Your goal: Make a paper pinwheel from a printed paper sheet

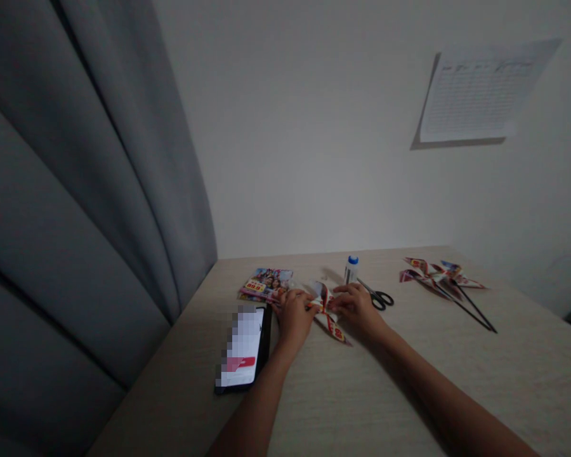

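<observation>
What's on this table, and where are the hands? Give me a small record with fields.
Left hand: on folded printed paper
Right hand: on the same paper's other side
Behind right hand: blue-capped bottle, upright; black-handled scissors
Left of left hand: phone, screen lit
Beyond phone: colourful printed stack
Far right: paper pinwheels with black sticks
</observation>
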A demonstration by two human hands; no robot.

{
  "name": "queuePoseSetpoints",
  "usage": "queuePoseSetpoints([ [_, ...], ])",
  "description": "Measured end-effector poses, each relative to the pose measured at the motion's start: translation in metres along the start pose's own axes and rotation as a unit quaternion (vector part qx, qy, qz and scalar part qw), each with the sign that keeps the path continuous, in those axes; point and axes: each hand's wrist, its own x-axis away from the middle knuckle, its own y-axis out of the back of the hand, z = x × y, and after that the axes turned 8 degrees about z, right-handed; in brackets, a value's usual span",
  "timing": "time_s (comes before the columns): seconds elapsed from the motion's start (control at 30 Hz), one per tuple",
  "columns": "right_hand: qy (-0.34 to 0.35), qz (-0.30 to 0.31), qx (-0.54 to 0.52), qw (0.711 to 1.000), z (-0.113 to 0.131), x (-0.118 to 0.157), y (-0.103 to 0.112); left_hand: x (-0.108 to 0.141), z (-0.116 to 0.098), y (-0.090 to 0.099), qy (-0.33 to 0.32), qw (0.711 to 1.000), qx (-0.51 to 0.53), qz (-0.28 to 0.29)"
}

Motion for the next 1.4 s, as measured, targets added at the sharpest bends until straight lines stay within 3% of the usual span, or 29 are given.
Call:
queuePoseSetpoints([
  [0.2, -0.022, 0.039, -0.014, 0.999, 0.004, -0.001, -0.001, -0.001, -0.001, 0.0, -0.009, 0.999, 0.031, 0.016],
  [0.57, 0.004, 0.006, -0.046, 0.999, -0.004, -0.003, -0.004, -0.002, 0.001, -0.003, -0.011, 0.998, 0.004, 0.059],
  [1.4, -0.052, 0.002, 0.035, 0.998, 0.001, 0.0, -0.008, -0.005, 0.001, -0.01, -0.029, 0.997, 0.021, 0.076],
])
